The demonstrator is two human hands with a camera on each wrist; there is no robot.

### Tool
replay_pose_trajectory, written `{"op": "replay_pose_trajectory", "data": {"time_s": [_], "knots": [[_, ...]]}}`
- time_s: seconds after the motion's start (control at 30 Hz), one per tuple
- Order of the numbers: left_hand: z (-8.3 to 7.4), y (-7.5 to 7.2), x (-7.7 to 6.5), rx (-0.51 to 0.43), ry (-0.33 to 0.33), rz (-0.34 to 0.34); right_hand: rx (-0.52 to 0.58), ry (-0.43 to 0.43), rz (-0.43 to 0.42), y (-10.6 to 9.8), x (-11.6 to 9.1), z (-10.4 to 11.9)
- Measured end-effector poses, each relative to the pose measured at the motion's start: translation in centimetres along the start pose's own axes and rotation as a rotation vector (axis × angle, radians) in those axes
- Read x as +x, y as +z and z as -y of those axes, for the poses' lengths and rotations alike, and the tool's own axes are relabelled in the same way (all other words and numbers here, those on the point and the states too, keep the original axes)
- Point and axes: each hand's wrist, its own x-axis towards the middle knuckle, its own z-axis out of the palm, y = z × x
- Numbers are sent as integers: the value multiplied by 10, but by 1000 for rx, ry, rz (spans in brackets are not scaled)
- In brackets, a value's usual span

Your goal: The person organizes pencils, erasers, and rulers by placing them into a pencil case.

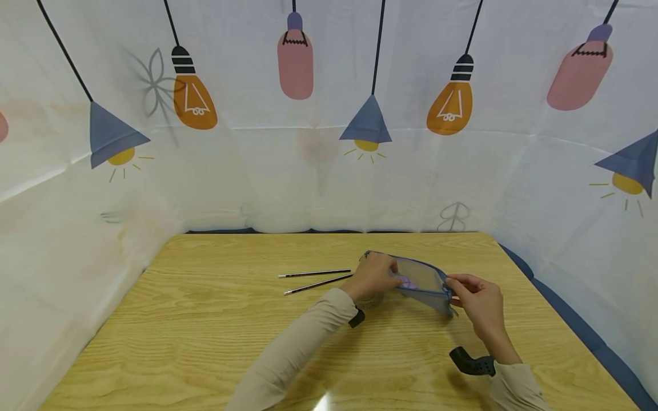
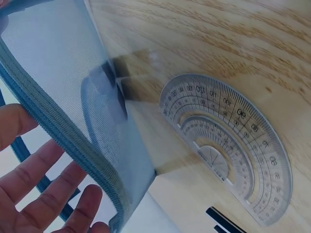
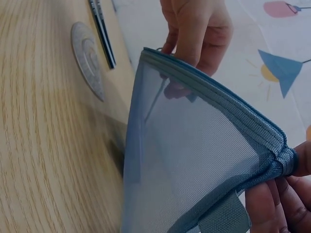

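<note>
The blue mesh zip pouch [image 3: 204, 141] was at the far right part of the wood-grain table [image 1: 180, 331], its zipped mouth parted and its body tilted; whether its base touched the tabletop could not be told. The right hand [image 1: 482, 305] pinched the pouch's right end, thumb and fingers at the end of the zip, with a woven tab [image 3: 226, 213] hanging just beside them. The left hand [image 1: 377, 274] reached into the mouth from the left, its fingers spread and loosely bent, the tips partly behind the zipped edge, gripping nothing that showed. A purple item [image 1: 408, 282] lay inside the pouch near those fingertips; its kind was unclear through the mesh.

A clear semicircular protractor [image 2: 260, 160] lay flat on the table, on the near side of the left hand. Two dark pencils [image 1: 315, 273] with white tips to the left lay farther left, apart at those ends. Beyond the table hung a white cloth [image 1: 247, 177] printed with lamps and bulbs.
</note>
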Motion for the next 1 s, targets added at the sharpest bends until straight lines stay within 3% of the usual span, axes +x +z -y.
{"op": "replay_pose_trajectory", "data": {"time_s": [0.17,0.6,1.0], "knots": [[3,-3,-3,-19,39,-50,-1,-22,1,-1,0,-1],[13,-13,-15,-178,100,-113,-21,-41,-7,-3,4,0],[28,-20,-26,-168,147,-124,-33,-33,-40,-7,11,0]]}}
